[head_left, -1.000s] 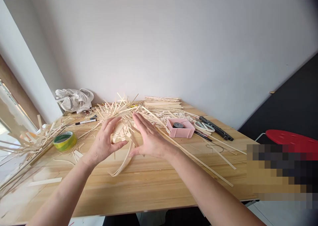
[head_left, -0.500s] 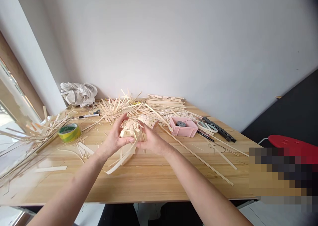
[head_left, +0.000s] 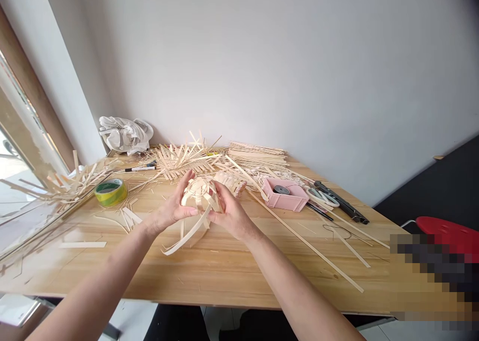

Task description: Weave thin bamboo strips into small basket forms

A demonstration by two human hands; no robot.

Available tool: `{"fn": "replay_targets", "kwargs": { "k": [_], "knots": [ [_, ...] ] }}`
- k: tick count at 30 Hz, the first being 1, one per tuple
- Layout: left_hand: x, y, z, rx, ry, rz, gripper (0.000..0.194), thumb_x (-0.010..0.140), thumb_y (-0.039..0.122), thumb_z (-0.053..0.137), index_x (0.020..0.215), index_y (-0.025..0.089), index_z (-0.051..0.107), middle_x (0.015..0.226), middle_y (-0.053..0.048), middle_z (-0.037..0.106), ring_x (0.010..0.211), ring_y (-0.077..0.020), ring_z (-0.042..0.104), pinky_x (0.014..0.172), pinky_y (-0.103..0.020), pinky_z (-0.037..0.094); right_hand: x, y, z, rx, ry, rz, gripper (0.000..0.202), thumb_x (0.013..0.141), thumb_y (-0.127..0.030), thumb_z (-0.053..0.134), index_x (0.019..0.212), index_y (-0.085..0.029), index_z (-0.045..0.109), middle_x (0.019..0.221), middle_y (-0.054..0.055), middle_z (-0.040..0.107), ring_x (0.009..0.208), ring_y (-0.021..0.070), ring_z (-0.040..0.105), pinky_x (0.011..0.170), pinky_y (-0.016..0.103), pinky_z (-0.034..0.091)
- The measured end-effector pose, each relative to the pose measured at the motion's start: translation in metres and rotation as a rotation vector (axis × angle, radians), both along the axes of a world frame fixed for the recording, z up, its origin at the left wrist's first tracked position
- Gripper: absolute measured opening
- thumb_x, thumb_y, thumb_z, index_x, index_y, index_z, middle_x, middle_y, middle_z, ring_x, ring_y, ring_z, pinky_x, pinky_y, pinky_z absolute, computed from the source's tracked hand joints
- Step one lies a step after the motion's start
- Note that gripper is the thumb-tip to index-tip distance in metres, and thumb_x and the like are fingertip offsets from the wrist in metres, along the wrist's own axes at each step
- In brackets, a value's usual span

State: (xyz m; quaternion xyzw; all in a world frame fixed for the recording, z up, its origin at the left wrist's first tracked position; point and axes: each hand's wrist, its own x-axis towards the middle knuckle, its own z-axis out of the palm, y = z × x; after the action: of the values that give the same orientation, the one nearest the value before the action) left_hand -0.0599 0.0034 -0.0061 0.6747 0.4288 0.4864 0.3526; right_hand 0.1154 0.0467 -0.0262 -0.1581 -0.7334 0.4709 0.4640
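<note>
Between both palms I hold a small round woven piece of pale bamboo strips [head_left: 201,192], above the wooden table. My left hand [head_left: 178,205] cups its left side, with the thumb along the lower edge. On the other side my right hand [head_left: 229,212] grips it, thumb low and fingers curled behind. A long loose strip [head_left: 187,237] hangs from its underside, curving down to the left. Just behind my right hand lies another pale woven piece [head_left: 230,182], partly hidden. The far side of the held piece cannot be seen.
On the wooden table [head_left: 224,271] lie heaps of strips [head_left: 187,159], a stacked bundle [head_left: 258,154], a green-yellow tape roll [head_left: 111,193], a marker [head_left: 140,168], a pink crate [head_left: 286,199] with a dark spool, scissors [head_left: 324,197], a black tool [head_left: 346,205] and white cloth [head_left: 126,135].
The view has swung slightly, shifting the table's contents to the right. The woven piece is tilted so that more of its top shows; both hands keep hold of it.
</note>
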Motion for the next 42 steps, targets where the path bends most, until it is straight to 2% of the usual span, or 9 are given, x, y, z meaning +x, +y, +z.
{"fn": "replay_targets", "kwargs": {
  "k": [3, 9, 15, 19, 24, 27, 32, 35, 42],
  "knots": [
    [-0.002, 0.001, -0.002, -0.105, -0.088, -0.051, 0.114, 0.051, 0.057, 0.073, 0.141, 0.024, 0.012, 0.147, -0.013, 0.020, 0.133, -0.0336, 0.022, 0.108, -0.048, 0.017, -0.003, -0.001, 0.001, 0.011, 0.002, 0.010, 0.064, 0.068, -0.021, 0.067, 0.125, -0.025, 0.039, 0.129, 0.006, 0.047, 0.121, 0.0209, 0.044, 0.102, 0.038, 0.036],
    [0.007, 0.000, -0.002, -0.171, -0.248, -0.103, 0.079, 0.058, 0.043, 0.074, 0.126, 0.022, 0.041, 0.127, -0.011, 0.050, 0.122, -0.0324, 0.040, 0.102, -0.046, 0.030, -0.007, -0.002, 0.000, 0.092, -0.003, -0.053, 0.061, 0.069, -0.031, 0.066, 0.124, -0.023, 0.039, 0.129, 0.009, 0.045, 0.123, 0.0237, 0.040, 0.104, 0.043, 0.031],
    [0.014, 0.001, -0.002, -0.209, -0.349, -0.155, 0.102, 0.057, 0.039, 0.076, 0.139, 0.031, 0.016, 0.136, -0.010, 0.042, 0.125, -0.0306, 0.039, 0.104, -0.047, 0.028, -0.012, -0.003, 0.001, 0.045, 0.015, -0.057, 0.066, 0.073, -0.036, 0.064, 0.130, -0.027, 0.033, 0.131, 0.006, 0.045, 0.123, 0.0223, 0.042, 0.104, 0.041, 0.033],
    [0.010, 0.011, -0.001, -0.185, -0.185, -0.133, 0.111, 0.054, 0.041, 0.077, 0.141, 0.029, 0.010, 0.137, -0.010, 0.041, 0.127, -0.0300, 0.037, 0.105, -0.047, 0.025, -0.014, -0.004, 0.005, 0.024, 0.018, -0.090, 0.070, 0.071, -0.037, 0.066, 0.131, -0.027, 0.032, 0.133, 0.006, 0.043, 0.125, 0.0227, 0.040, 0.105, 0.041, 0.033],
    [0.000, 0.022, 0.019, -0.210, -0.059, -0.265, 0.103, 0.059, 0.036, 0.075, 0.141, 0.032, 0.012, 0.140, -0.009, 0.038, 0.126, -0.0301, 0.038, 0.102, -0.047, 0.031, -0.013, 0.002, 0.009, -0.022, -0.034, -0.173, 0.091, 0.060, -0.028, 0.074, 0.136, -0.030, 0.023, 0.135, 0.007, 0.041, 0.124, 0.0254, 0.041, 0.105, 0.046, 0.032],
    [0.002, 0.026, 0.030, -0.254, -0.054, -0.320, 0.104, 0.058, 0.033, 0.076, 0.141, 0.030, 0.013, 0.138, -0.012, 0.041, 0.124, -0.0300, 0.041, 0.100, -0.047, 0.033, -0.013, 0.008, 0.013, -0.088, 0.026, -0.132, 0.089, 0.061, -0.025, 0.072, 0.135, -0.030, 0.022, 0.123, 0.007, 0.051, 0.114, 0.0242, 0.051, 0.101, 0.046, 0.036],
    [0.031, 0.035, 0.018, -0.094, -0.293, -0.095, 0.114, 0.047, 0.043, 0.080, 0.140, 0.022, 0.018, 0.126, -0.016, 0.051, 0.114, -0.0314, 0.049, 0.098, -0.044, 0.036, -0.018, 0.013, 0.019, -0.194, 0.135, -0.099, 0.082, 0.061, -0.027, 0.072, 0.130, -0.030, 0.028, 0.114, 0.004, 0.056, 0.106, 0.0222, 0.056, 0.098, 0.045, 0.040],
    [0.046, 0.040, 0.002, -0.022, -0.472, 0.051, 0.102, 0.048, 0.049, 0.078, 0.133, 0.023, 0.029, 0.121, -0.012, 0.054, 0.113, -0.0301, 0.049, 0.098, -0.044, 0.035, -0.020, 0.014, 0.020, -0.187, 0.135, -0.150, 0.081, 0.063, -0.030, 0.070, 0.132, -0.029, 0.027, 0.120, 0.006, 0.051, 0.109, 0.0227, 0.053, 0.098, 0.045, 0.039],
    [0.046, 0.040, 0.002, -0.171, -0.307, -0.153, 0.055, 0.066, 0.036, 0.070, 0.115, 0.020, 0.053, 0.111, -0.007, 0.060, 0.116, -0.0285, 0.046, 0.100, -0.044, 0.033, -0.017, 0.020, 0.016, -0.009, -0.046, -0.308, 0.080, 0.068, -0.029, 0.065, 0.135, -0.024, 0.022, 0.123, 0.012, 0.047, 0.116, 0.0236, 0.047, 0.101, 0.044, 0.035]
  ]
}}
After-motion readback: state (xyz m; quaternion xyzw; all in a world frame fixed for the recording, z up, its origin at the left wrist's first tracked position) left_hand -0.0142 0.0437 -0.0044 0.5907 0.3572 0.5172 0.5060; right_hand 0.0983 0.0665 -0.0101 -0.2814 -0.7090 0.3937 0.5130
